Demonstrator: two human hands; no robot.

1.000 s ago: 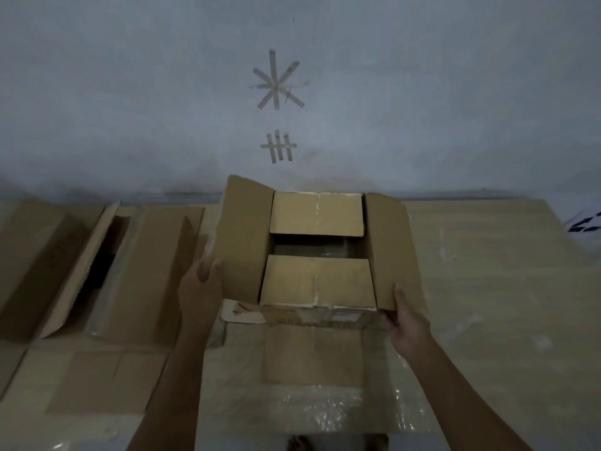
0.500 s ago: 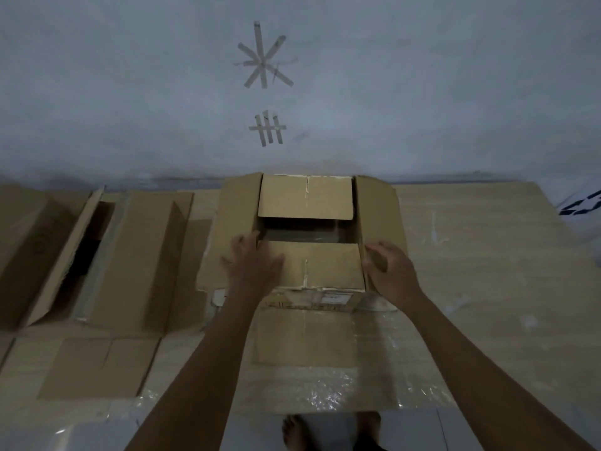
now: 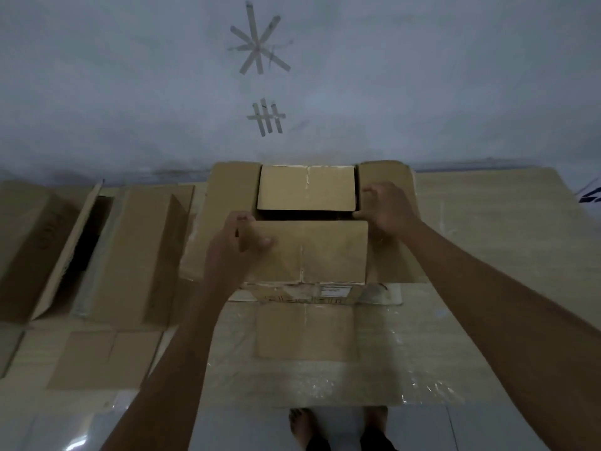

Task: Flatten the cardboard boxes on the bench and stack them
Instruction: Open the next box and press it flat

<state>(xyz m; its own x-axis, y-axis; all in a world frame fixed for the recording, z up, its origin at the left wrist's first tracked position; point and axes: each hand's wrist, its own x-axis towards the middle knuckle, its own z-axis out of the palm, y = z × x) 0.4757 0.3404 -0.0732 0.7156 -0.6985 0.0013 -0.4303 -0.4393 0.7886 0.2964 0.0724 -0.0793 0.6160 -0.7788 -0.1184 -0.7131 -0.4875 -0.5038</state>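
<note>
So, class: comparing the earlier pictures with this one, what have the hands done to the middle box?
Both hands left the outer side flaps. The left hand now grips the near flap; the right hand rests on the right flap. The box and boxes at left stayed put.

Plain tan box (image 3: 305,252), pale wood-grain bench (image 3: 504,249).

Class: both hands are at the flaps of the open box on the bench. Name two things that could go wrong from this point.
1. The left hand has a grip on only one corner of the near flap, so it might tear along its centre crease.
2. The open box sits close to the standing boxes on the left; pressing it flat could push its side flap into them.
</note>
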